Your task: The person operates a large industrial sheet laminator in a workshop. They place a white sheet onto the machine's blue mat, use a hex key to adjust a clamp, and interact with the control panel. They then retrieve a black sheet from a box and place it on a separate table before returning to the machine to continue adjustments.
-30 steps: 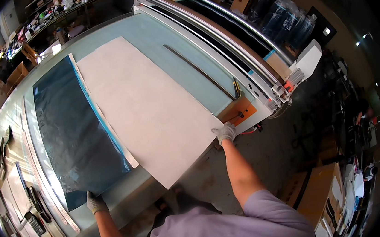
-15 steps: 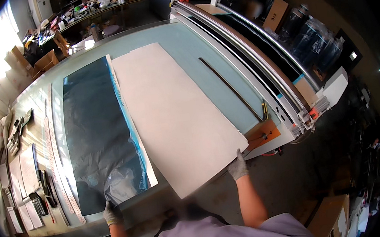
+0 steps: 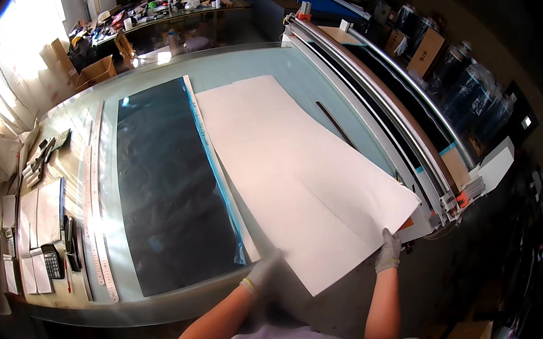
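Note:
A large white sheet (image 3: 299, 180) lies at a slant across the glass-topped table (image 3: 260, 65), its near end raised past the table's front edge. My gloved right hand (image 3: 388, 252) pinches that near edge close to its right corner, and the sheet bows above it. My gloved left hand (image 3: 266, 272) is smeared by motion beside the sheet's left edge, so its fingers do not show clearly. To the left a dark film sheet (image 3: 175, 193) lies flat, with a blue strip (image 3: 218, 181) along its right side and a pale strip under that.
Long rulers (image 3: 96, 221) lie left of the film, near a calculator (image 3: 51, 262), papers and pens. A roller machine (image 3: 376, 92) borders the table's right side. A dark thin bar (image 3: 334, 123) is partly under the white sheet. Cluttered benches (image 3: 162, 12) stand behind.
My left hand has left the film's near edge and moved right toward the white sheet. My right hand has lifted the sheet's near corner, which now bends. The whole view has shifted.

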The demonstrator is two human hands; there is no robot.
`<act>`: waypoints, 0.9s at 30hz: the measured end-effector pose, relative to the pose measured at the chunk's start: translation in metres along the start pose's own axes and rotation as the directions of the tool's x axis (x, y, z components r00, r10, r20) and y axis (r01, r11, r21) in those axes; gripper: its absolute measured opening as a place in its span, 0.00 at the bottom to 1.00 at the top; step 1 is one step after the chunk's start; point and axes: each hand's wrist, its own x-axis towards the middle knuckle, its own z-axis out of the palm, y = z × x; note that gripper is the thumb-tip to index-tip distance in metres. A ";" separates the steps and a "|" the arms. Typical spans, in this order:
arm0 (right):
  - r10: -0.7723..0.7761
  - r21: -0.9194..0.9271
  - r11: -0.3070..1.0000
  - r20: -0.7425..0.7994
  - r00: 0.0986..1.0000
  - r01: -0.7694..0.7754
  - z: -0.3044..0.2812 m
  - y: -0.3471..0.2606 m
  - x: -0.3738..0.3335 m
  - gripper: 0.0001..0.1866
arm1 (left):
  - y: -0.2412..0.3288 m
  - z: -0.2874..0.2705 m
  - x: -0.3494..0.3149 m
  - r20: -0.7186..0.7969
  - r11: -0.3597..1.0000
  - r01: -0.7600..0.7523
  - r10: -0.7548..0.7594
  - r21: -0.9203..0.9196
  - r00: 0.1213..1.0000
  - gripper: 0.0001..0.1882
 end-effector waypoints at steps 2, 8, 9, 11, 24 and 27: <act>-0.043 -0.127 0.991 -0.021 0.999 0.040 -0.040 0.001 0.005 0.18 | 0.003 0.018 0.042 -0.139 1.000 0.003 0.001 0.028 0.990 0.29; 0.092 0.022 0.995 0.046 0.995 -0.093 -0.108 0.053 -0.009 0.17 | 0.040 0.056 0.084 -0.341 0.756 -0.119 0.423 0.644 0.839 0.27; 0.118 0.008 0.993 0.050 0.992 -0.119 -0.121 0.069 -0.011 0.18 | 0.063 0.067 0.073 -0.341 0.734 -0.075 0.400 0.675 0.851 0.27; 0.190 -0.014 0.982 0.084 0.978 -0.190 -0.118 0.100 -0.022 0.21 | 0.074 0.053 0.066 -0.337 0.791 -0.042 0.307 0.610 0.890 0.29; 0.434 0.209 0.794 0.464 0.772 -0.571 0.047 0.171 -0.148 0.12 | 0.089 -0.126 -0.086 -0.443 0.844 -0.490 0.534 0.221 0.720 0.37; 0.474 0.138 0.771 0.528 0.705 -0.622 0.111 0.164 -0.195 0.07 | 0.098 -0.193 -0.130 -0.498 0.817 -0.510 0.571 0.269 0.652 0.37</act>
